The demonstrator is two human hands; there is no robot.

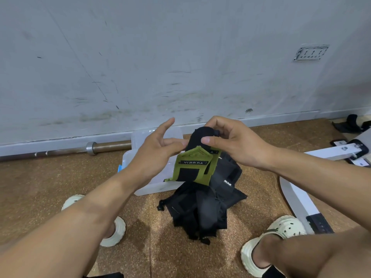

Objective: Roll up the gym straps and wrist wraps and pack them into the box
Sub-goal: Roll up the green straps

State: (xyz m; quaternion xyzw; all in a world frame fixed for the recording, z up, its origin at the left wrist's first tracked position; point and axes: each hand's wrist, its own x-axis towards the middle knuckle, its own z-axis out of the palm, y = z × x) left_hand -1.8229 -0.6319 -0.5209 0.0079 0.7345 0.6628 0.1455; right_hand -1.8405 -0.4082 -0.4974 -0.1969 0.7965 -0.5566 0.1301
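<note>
My right hand (230, 141) pinches the black rolled top of a green and black wrist wrap (192, 167) held in the air, its green end hanging down. My left hand (158, 149) is beside it with fingers spread, the fingertips touching the wrap's left edge. Below lies a heap of black straps and wraps (202, 209) on the brown floor. A clear plastic box (152, 185) sits on the floor behind the hands, largely hidden by them, with its clear lid (140, 137) leaning behind it by the wall.
A steel barbell (90, 148) lies along the wall at left. A white bench frame (301, 199) stands at right, with more black straps (351, 125) beyond it. My two feet in cream clogs (281, 229) flank the heap.
</note>
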